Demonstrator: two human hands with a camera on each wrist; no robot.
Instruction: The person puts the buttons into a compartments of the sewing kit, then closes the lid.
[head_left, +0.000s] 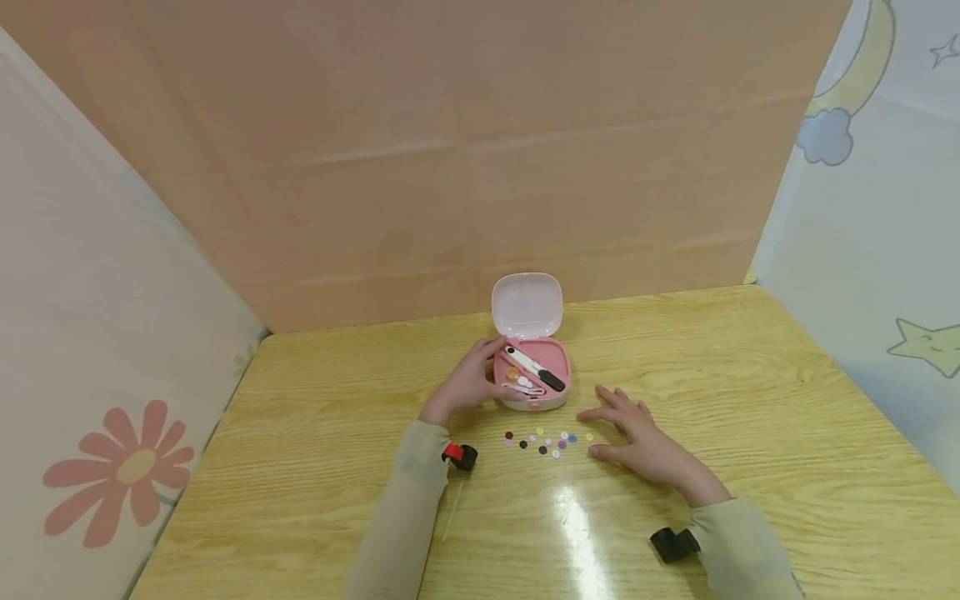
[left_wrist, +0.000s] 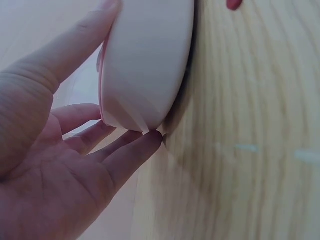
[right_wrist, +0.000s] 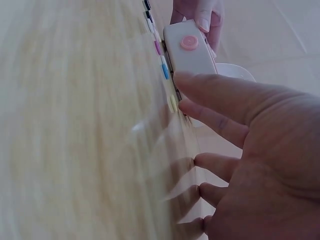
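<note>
A small pink-and-white hinged box (head_left: pixel 555 402) stands on the table with its lid (head_left: pixel 527 306) raised. My left hand (head_left: pixel 472 379) grips its left side, the thumb by the front edge and the fingers toward the back, as the left wrist view shows. Inside the box lie a slim white tool with a black end (head_left: pixel 535 368) and small white and orange pieces (head_left: pixel 522 381). Several loose buttons (head_left: pixel 562 444) of mixed colours are scattered in front of the box. To their right, my right hand (head_left: pixel 645 442) has its fingers spread, fingertips at the tabletop, near a yellow button (right_wrist: pixel 173 103).
The wood-grain table (head_left: pixel 315 500) meets a plain tan backdrop (head_left: pixel 360 208) behind the box. Patterned cloth walls (head_left: pixel 885 275) stand on both sides. A black wrist camera (head_left: pixel 675 544) sits at the right cuff, another (head_left: pixel 467 457) at the left.
</note>
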